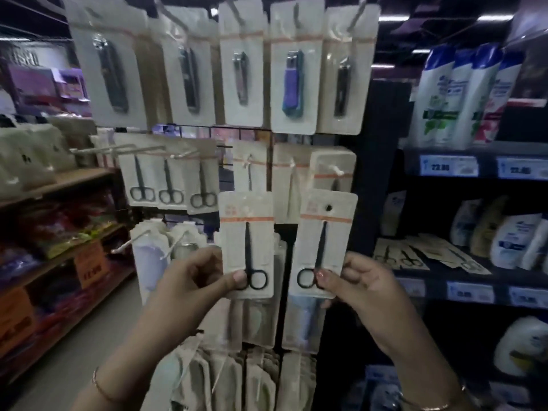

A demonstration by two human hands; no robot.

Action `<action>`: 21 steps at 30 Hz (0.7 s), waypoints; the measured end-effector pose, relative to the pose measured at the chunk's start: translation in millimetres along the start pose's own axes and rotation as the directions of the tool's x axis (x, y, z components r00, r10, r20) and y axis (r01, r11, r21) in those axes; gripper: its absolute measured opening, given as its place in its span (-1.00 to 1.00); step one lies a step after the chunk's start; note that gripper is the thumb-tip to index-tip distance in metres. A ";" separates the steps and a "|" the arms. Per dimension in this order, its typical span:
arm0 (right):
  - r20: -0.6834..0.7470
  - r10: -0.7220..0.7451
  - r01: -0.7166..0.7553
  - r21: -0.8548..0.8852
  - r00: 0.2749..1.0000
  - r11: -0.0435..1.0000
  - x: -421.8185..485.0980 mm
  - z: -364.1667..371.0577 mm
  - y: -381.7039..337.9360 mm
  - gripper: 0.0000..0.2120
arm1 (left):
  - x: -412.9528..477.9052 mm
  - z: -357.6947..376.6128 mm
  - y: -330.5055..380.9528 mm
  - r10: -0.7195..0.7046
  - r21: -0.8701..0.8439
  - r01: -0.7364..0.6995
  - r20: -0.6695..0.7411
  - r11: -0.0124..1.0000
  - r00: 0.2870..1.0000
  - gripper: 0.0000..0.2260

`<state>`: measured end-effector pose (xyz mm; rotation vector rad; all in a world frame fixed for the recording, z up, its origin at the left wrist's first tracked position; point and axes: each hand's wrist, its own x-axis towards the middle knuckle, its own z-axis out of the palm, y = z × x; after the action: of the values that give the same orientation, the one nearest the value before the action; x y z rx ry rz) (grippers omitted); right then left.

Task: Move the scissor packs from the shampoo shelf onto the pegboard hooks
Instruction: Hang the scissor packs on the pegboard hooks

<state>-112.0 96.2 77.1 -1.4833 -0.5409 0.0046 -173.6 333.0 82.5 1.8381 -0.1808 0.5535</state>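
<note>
My left hand pinches the lower edge of a scissor pack, a pale card with black scissors, held upright in front of the pegboard. My right hand grips a second scissor pack the same way, just to the right, its hang hole below a white hook tip. Three scissor packs hang on hooks at the left of the middle row. Several more scissor packs lie flat on the shampoo shelf at the right.
Nail clipper packs fill the pegboard's top row. Bare white hooks jut out at lower left. Shampoo bottles stand on the dark shelves to the right. Pouches hang below my hands. Another aisle's shelves run along the left.
</note>
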 end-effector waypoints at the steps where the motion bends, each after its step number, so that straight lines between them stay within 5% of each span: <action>1: -0.004 -0.016 0.016 -0.006 1.000 1.000 2.0 15.1 -0.8 -0.85 | 1.8 -14.9 -3.3 0.005 -0.013 -0.005 -0.007 1.000 1.000 -0.73; 15: 0.001 -0.115 0.114 -0.150 0.993 0.982 55.3 157.6 -28.5 -0.94 | 36.3 -148.4 -25.2 0.072 -0.060 -0.077 -0.078 0.995 0.994 -0.89; 19: -0.015 -0.099 0.094 -0.204 0.995 0.974 70.1 168.8 -28.4 -0.93 | 49.2 -163.3 -33.8 0.045 -0.075 -0.047 -0.022 0.996 0.999 -0.60; 21: -0.019 -0.081 0.075 -0.212 0.997 0.974 74.5 172.2 -24.5 -0.93 | 52.3 -164.5 -34.2 0.040 -0.128 -0.043 -0.026 0.991 0.999 -0.76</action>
<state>-113.7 279.5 124.1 -1.6657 -0.5915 -0.1388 -160.7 505.2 116.4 1.7060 -0.2347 0.5790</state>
